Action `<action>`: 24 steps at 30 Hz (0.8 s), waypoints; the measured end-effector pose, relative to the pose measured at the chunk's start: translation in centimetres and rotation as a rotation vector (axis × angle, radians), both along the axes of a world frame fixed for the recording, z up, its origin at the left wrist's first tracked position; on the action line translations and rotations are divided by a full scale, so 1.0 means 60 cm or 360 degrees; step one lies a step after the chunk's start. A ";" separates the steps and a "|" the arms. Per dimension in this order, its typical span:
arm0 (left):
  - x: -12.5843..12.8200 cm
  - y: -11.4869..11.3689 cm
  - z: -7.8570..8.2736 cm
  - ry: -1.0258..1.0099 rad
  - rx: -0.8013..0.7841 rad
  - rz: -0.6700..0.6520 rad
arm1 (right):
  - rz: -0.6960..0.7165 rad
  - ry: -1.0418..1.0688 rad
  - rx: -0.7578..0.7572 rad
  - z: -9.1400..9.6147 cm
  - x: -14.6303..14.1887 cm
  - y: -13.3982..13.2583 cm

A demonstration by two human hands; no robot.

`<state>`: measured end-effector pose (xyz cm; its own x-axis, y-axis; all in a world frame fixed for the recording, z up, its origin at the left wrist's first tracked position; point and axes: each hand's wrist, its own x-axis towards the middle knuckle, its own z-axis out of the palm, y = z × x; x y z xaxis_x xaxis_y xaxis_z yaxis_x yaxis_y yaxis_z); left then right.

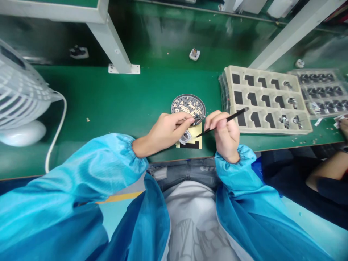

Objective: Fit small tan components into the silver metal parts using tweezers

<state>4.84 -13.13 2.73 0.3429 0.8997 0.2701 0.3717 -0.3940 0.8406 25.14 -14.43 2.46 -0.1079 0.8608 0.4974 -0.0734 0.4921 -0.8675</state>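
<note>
Jacket and shirt: a blue jacket (pixel 239 214) is hanging open over a pale printed shirt (pixel 195 206), nearest the camera.
Metallic part: a small dark metallic part (pixel 199 119) is sitting at the left hand's fingertips, between the two hands, over the near edge of the round dish.
Left hand: the left hand (pixel 170 128) is pinching that part, thumb and forefinger closed.
Right hand: the right hand (pixel 225 130) is gripping a slim black stick (pixel 239 113), fingers folded around it, its tip pointing down and left.
White piece: a white piece (pixel 185 137) is lying just below the left fingertips, on or over a yellow card (pixel 199 129); contact with the stick's tip cannot be told.
Round dish: the perforated round dish (pixel 174 103) is holding scattered pale bits (pixel 186 107), just beyond the hands.
Cream tray: a compartmented cream tray (pixel 268 129) is resting on the green desk (pixel 108 105), right of the right hand.
</note>
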 end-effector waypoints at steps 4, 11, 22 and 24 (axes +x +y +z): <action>0.001 0.001 0.001 -0.0178 -0.0164 0.0037 | -0.0268 0.0132 -0.0079 0.002 0.002 0.003; 0.010 -0.002 0.009 -0.0563 -0.0518 0.0026 | -0.0287 -0.0382 -0.0466 0.000 0.003 0.006; 0.000 0.006 0.002 -0.0676 -0.0519 0.0109 | -0.0155 -0.0417 -0.0524 0.014 0.008 -0.007; -0.001 0.004 0.006 -0.0664 -0.0498 0.0119 | -0.0122 -0.0500 -0.0543 0.014 0.007 -0.006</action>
